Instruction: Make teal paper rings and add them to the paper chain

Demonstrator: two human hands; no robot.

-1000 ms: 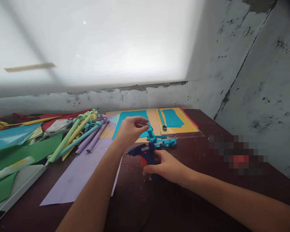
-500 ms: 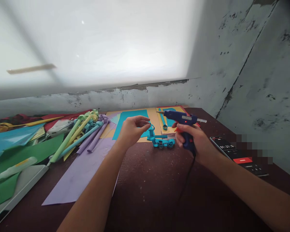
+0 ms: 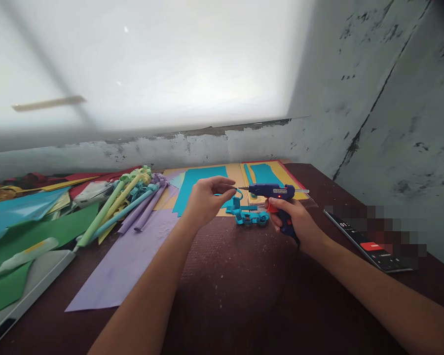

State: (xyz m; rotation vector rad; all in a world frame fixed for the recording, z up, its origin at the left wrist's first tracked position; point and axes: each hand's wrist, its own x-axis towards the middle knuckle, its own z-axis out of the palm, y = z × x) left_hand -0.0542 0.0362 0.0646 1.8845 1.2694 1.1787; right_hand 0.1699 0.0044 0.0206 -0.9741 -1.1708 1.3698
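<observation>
Two hands work close together over the tabletop (image 3: pixel 233 276): the left hand (image 3: pixel 209 198) pinches a curled blue paper strip (image 3: pixel 241 194) just above the blue paper chain (image 3: pixel 250 218), and the right hand (image 3: pixel 290 216) grips the glue gun (image 3: pixel 270 191), its nozzle (image 3: pixel 244 188) right by the strip. Good gluing here probably means holding the strip still, laying one small dab, and keeping the nozzle clear of skin.
</observation>
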